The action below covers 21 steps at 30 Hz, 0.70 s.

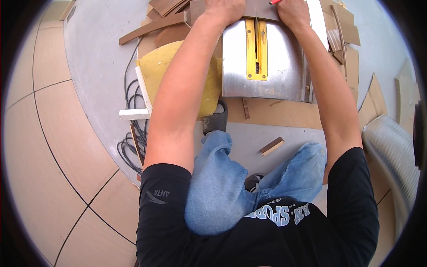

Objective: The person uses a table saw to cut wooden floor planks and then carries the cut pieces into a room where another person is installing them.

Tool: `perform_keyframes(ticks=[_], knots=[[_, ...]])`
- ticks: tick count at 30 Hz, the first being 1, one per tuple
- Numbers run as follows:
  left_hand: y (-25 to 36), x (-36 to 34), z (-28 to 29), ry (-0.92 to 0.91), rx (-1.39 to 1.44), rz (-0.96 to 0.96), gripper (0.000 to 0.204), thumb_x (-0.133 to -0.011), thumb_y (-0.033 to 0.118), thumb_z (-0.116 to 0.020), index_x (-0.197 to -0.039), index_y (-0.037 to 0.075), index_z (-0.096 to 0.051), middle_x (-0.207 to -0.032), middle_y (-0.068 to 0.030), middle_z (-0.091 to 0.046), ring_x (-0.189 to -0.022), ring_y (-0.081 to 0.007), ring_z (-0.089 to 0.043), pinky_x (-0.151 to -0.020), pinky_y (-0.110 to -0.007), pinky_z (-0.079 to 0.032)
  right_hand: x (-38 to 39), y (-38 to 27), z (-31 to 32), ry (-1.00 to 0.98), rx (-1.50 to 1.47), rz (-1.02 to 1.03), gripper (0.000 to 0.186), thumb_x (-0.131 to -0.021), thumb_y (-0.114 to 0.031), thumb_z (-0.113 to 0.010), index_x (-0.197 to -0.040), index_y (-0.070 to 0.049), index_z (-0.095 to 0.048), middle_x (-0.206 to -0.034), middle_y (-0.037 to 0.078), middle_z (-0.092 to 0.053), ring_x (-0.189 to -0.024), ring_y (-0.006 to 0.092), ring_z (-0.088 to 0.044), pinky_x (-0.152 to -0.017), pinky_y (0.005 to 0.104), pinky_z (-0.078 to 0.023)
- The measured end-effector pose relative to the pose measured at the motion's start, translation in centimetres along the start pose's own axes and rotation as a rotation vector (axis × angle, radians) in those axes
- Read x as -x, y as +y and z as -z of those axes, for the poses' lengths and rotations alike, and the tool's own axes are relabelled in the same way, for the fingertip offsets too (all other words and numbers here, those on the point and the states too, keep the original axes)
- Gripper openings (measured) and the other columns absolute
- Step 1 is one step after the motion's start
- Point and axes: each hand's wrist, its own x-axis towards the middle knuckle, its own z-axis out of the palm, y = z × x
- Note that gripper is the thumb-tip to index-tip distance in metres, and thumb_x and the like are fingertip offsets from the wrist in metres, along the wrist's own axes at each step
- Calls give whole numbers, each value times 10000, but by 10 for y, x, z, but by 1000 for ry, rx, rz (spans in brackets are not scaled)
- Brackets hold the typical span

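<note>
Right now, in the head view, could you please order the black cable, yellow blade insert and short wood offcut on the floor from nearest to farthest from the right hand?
1. Yellow blade insert, left and below the right hand.
2. Short wood offcut, mid-picture.
3. Black cable, at left.

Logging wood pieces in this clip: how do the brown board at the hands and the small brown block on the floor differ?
The brown board lies on the metal saw table, while the small brown block rests on the grey floor. The board is much wider; the block is short and narrow. The left hand and right hand are at the board; neither is near the block. Both show a brown surface.
</note>
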Motion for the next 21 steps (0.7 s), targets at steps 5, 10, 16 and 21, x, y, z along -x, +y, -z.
perform_keyframes(ticks=[5, 10, 16, 21], knots=[[12, 3, -5, -38, 27, 12, 623, -1101, 379, -299, -1575, -22, -351, -1676, -180, -302, -1565, -414, -192, -1290, -546, -136, 2, 13, 3, 21, 35, 16, 260, -1047, -168, -518, -1162, -17, -695, -931, 163, -755, -971, 342, -711, -898, 431, -531], [-26, -1, -21, 234, -129, -67, 627, -1103, 384, -290, -1587, -13, -333, -1691, -164, -273, -1575, -397, -171, -1294, -543, -120, 6, -14, -3, -29, -35, 18, 258, -1045, -172, -524, -1160, -13, -692, -947, 171, -753, -995, 348, -707, -900, 434, -530], [11, 12, 6, -53, -17, 39, 630, -1104, 384, -277, -1588, -16, -327, -1693, -169, -265, -1580, -388, -165, -1289, -548, -120, 8, 4, 0, 94, 75, 106, 260, -1046, -164, -519, -1157, -6, -692, -956, 192, -748, -979, 362, -706, -899, 432, -533], [11, 18, 11, -41, -16, 47, 640, -1103, 382, -263, -1587, -34, -316, -1685, -186, -275, -1581, -382, -164, -1292, -538, -99, 12, 0, 1, 9, 27, 59, 255, -1039, -166, -528, -1140, -4, -697, -1017, 221, -735, -999, 389, -696, -905, 446, -530]])
